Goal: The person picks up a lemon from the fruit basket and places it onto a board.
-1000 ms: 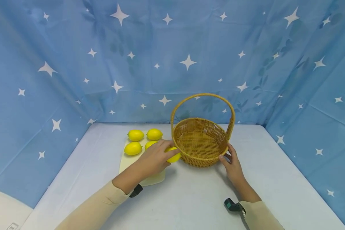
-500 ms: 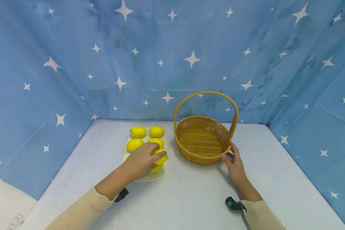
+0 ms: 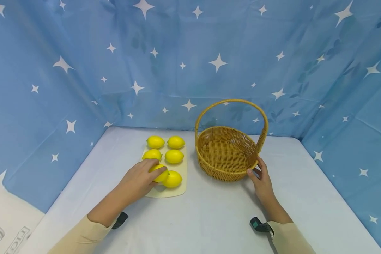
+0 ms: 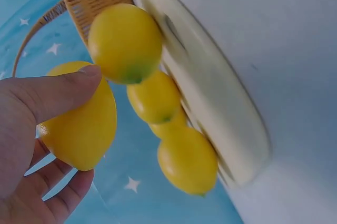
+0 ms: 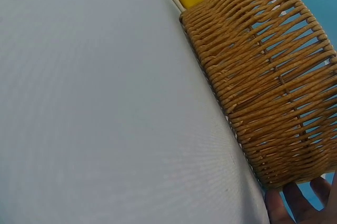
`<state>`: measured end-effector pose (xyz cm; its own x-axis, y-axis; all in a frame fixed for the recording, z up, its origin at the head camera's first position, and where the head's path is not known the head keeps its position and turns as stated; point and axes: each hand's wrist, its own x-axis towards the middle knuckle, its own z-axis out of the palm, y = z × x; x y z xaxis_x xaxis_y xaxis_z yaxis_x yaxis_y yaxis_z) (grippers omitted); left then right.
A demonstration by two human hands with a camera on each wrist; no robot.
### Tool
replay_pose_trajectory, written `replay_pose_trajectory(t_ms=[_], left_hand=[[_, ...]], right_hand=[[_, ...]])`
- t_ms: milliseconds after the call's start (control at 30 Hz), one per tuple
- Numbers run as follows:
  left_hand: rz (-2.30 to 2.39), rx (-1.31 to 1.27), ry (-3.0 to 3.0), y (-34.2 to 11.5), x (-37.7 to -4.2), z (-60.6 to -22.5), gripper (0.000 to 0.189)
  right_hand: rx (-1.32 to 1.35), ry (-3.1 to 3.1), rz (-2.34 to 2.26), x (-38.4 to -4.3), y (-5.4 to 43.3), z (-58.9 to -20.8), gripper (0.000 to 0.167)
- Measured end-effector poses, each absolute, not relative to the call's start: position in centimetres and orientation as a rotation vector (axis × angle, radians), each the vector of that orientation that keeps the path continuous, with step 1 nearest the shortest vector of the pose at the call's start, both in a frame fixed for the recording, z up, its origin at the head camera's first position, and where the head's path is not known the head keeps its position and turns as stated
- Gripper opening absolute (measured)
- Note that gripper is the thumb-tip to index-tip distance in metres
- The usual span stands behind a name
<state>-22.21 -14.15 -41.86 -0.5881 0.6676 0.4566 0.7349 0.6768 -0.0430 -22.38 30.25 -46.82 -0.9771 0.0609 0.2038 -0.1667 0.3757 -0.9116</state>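
Observation:
My left hand grips a lemon, thumb on one side and fingers round the other. That lemon is held over the near left part of a cream cutting board, and overlaps the front right lemon in the head view. Several more lemons lie on the board, among them one at the back right and one in the middle right. My right hand holds the wicker basket at its near right side, thumb at the rim and fingers along the outer wall.
The basket's tall arched handle stands upright, and its woven floor is bare. A white cloth covers the table. Blue star-patterned curtains enclose the back and sides.
My left hand has carried the lemon leftward from beside the basket to over the board's near left part. The right hand keeps its place on the basket. The head view has shifted slightly.

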Motion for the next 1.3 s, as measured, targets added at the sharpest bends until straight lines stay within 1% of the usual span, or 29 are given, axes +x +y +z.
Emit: replay_pose_trajectory(t_ms=[433,700,1067,1300], left_hand=[[-0.165,-1.063,-2.499,-16.5,-22.8,-42.9,0.053],[-0.133,-1.052,-2.557,-16.8,-23.1,-43.4,0.054],[-0.162,-1.021,-2.629,-16.9,-23.6,-43.9,0.054],[-0.201,-1.011,-2.668,-17.3,-23.8,-44.3,0.052]], right_hand=[[0.11,-2.419,1.655,-22.1,29.9,-46.4,0.074],[0.113,-2.4,1.658,-23.7,31.3,-49.2,0.076],[0.081,-2.417,1.668,-23.3,31.1,-48.2,0.075],[0.065,-2.436,1.607,-23.4,31.4,-49.3,0.076]])
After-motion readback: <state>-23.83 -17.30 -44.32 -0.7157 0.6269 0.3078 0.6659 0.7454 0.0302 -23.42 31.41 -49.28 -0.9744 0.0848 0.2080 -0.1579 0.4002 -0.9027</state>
